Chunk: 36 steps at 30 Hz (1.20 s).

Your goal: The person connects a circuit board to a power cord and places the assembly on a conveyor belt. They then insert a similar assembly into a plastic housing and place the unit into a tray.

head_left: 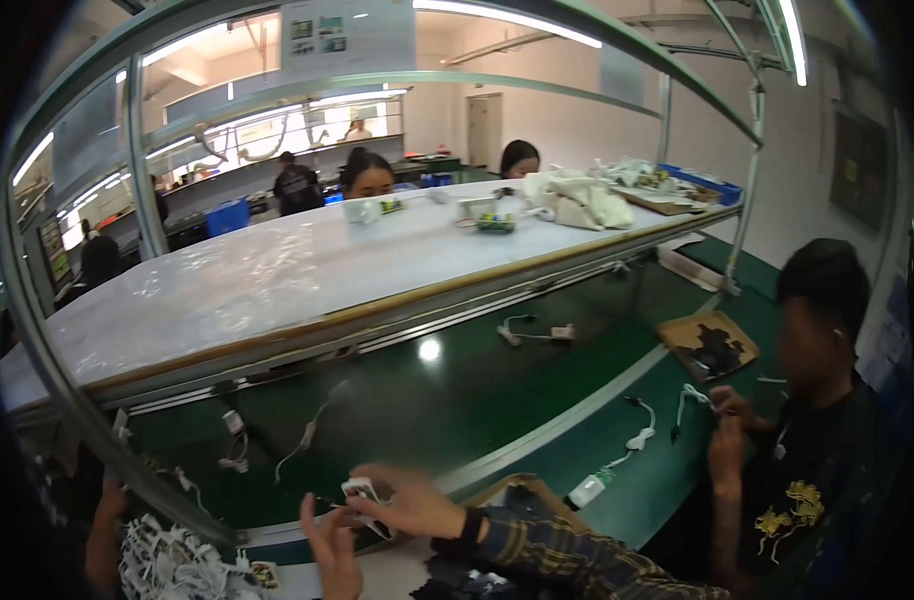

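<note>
My right hand (417, 505), in a plaid sleeve with a dark wristband, comes in from the lower right. Its fingers are closed on a white power adapter (360, 488), and a thin white cable hangs below it. Just left of it is my left hand (334, 555), its fingers raised and apart; whether they touch the cable is hard to tell. Under my right forearm sits an open cardboard box (522, 490) with dark pieces in it. A big heap of white cables (167, 560) lies at the lower left, beside a small circuit board (265, 574).
A green conveyor belt (407, 405) runs across, carrying several white adapters with cables (562, 332). Above it is a white shelf (277, 275) on a metal frame. A co-worker (812, 420) sits at right near another adapter (589, 488) and a cardboard tray (702, 350).
</note>
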Each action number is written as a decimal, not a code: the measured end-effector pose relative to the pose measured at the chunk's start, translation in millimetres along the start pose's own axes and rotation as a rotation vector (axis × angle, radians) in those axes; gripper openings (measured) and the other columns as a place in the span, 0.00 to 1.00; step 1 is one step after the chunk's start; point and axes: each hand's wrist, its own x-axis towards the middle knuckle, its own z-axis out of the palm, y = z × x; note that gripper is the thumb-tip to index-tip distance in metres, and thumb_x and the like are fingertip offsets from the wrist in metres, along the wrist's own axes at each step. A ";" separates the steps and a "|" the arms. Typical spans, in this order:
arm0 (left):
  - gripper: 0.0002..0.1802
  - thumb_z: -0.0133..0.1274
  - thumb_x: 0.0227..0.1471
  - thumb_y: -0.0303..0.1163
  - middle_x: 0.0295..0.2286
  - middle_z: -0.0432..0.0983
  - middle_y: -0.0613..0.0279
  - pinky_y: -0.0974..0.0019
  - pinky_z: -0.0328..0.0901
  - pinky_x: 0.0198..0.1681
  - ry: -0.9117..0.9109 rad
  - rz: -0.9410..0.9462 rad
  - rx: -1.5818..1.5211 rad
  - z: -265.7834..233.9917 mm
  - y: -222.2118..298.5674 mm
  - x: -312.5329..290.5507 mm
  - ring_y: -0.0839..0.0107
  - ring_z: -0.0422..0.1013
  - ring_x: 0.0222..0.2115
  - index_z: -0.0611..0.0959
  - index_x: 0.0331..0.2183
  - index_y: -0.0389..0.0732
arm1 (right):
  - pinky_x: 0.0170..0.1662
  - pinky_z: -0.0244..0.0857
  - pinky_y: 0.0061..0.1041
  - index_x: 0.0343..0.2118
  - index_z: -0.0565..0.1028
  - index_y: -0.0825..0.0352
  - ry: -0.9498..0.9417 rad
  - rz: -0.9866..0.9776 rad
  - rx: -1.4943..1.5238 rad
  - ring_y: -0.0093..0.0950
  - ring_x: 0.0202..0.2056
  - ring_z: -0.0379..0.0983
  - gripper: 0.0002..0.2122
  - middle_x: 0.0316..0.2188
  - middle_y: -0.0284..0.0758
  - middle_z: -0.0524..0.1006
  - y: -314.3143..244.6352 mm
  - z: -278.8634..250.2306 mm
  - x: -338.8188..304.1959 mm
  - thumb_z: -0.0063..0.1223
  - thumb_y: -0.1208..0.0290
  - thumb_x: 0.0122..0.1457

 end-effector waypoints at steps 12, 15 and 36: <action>0.28 0.50 0.66 0.40 0.33 0.74 0.61 0.70 0.66 0.32 0.085 0.052 0.025 -11.3 -21.4 7.9 0.76 0.70 0.29 0.62 0.60 0.40 | 0.44 0.75 0.29 0.50 0.75 0.68 -0.208 0.111 -0.347 0.33 0.42 0.81 0.16 0.42 0.41 0.81 2.0 -163.2 -35.6 0.57 0.64 0.62; 0.25 0.46 0.67 0.43 0.33 0.75 0.59 0.73 0.64 0.36 0.083 -0.091 0.080 -4.0 -10.4 4.9 0.75 0.70 0.31 0.65 0.57 0.35 | 0.40 0.75 0.33 0.47 0.77 0.66 0.120 0.339 -0.558 0.39 0.36 0.81 0.15 0.37 0.43 0.82 -9.7 -212.2 -100.1 0.58 0.64 0.59; 0.14 0.44 0.66 0.35 0.27 0.80 0.54 0.75 0.66 0.27 -0.176 -0.181 -0.004 -1.9 -5.2 7.0 0.75 0.71 0.21 0.74 0.47 0.35 | 0.38 0.72 0.18 0.40 0.73 0.67 0.453 0.238 0.140 0.17 0.34 0.77 0.10 0.32 0.28 0.79 -10.5 -166.9 -87.6 0.62 0.77 0.58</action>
